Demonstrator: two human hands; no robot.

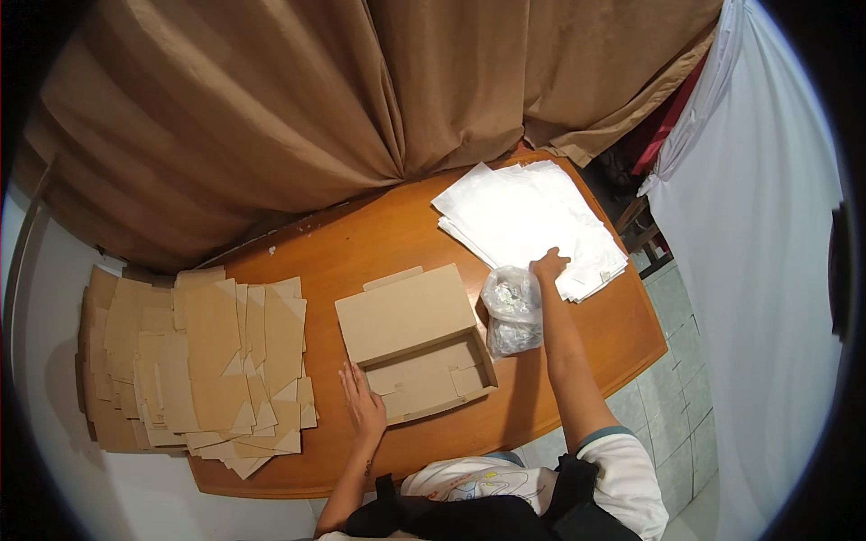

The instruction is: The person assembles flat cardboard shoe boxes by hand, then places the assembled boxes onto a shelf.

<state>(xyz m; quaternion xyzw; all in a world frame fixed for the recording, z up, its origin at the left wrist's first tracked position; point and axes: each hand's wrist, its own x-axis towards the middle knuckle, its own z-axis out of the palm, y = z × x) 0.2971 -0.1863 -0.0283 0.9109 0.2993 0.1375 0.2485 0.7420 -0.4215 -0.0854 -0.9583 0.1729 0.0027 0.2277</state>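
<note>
An open cardboard box (424, 383) sits on the table with its lid (408, 316) folded back away from me. Its inside shows bare brown board. My left hand (363, 403) lies along the box's left side, fingers stretched out. My right arm reaches past a clear plastic bag (512, 307) with small shiny contents that I cannot make out. At the near edge of a stack of white sheets (523, 212), my right hand (549, 262) is on or just over the sheets. Its fingers look apart, and nothing shows in them.
Many flat, unfolded cardboard blanks (212, 361) lie in an overlapping pile at the left end of the wooden table (334, 243). A brown curtain (271, 117) hangs behind the table. On the right are a white cloth (749, 225) and a tiled floor (672, 388).
</note>
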